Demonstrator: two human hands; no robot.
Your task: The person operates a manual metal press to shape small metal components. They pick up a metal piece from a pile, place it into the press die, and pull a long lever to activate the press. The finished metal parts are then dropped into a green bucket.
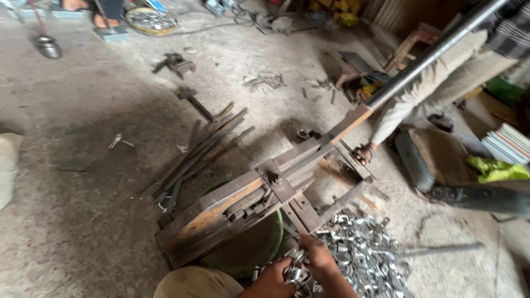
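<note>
From the head camera, the left hand (pixel 274 280) and the right hand (pixel 318 259) were close together at the bottom edge, both closed on small metal clips (pixel 297 273). A pile of clips (pixel 361 251) lay just right of them, the rusty lever press (pixel 259 196) just above.

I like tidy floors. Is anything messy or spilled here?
Yes. Small shiny metal pieces lie in a loose heap on the floor, by both hands, not in a box. Flat metal bars lie scattered left of the press, and more scraps lie farther off.
</note>
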